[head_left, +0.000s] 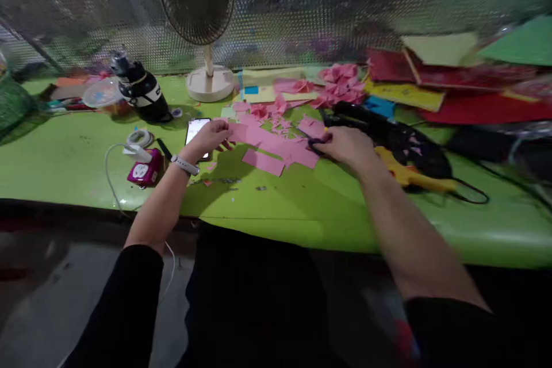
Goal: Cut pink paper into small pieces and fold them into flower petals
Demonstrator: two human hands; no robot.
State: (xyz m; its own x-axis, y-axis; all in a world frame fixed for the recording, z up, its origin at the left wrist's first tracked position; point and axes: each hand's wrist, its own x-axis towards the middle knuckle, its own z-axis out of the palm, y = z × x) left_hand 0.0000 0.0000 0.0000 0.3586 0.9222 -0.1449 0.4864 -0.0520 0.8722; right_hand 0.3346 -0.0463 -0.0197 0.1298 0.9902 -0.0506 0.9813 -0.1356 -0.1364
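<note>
My left hand (214, 135), with a white band at the wrist, pinches the left end of a pink paper piece (240, 131) above the green table. My right hand (348, 146) is closed around dark-handled scissors (317, 144), whose blades are hard to make out over the paper. Between the hands lie overlapping pink sheets (271, 142), and a cut pink rectangle (264, 161) rests nearer to me. Small pink scraps (280, 125) and folded pink paper flowers (340, 83) are heaped just behind. Under my left hand is a partly hidden phone (196, 128).
A fan (210, 85) and a black bottle (144, 92) stand at the back left. The purple power adapter (145, 169) with its white cable sits by my left forearm. A yellow glue gun (416, 175), a black pouch (416, 146) and coloured sheets (483, 112) occupy the right.
</note>
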